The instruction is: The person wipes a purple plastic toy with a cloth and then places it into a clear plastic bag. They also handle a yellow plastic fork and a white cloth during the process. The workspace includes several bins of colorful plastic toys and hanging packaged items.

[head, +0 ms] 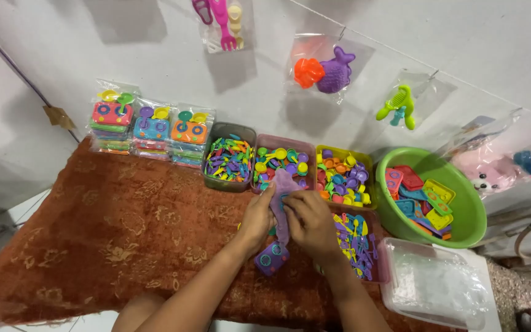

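Forearms come in from the bottom edge and meet just below the frame's middle, over the rust-brown patterned cloth [112, 233] that fills the whole left half. At right of centre sits the green basin [469, 229] of flat toy plates, and below it, in the lower right, a clear box of plastic bags [432, 284]. Along the cloth's far edge I see three trays in a row: a grey tray of utensils [228, 161], a pink tray of little pans [281, 162] and a yellow tray of cups [343, 178]; a fourth tray of purple and blue pieces [359, 245] lies just beside my right wrist. Sealed toy sets [150, 129] stand stacked at upper left, and sample bags [326, 69] hang on the wall above. My left hand [258, 216] is closed on the near edge of a thin bag [283, 203] that looks purple from its contents, and my right hand [310, 222] pinches its mouth, fingers curled over it. A purple toy stove [271, 258] sits at the bag's lower end; whether it is inside I cannot tell. As I judge it, holding the mouth wide with one hand and keeping the bag upright would help the small pieces stay in.
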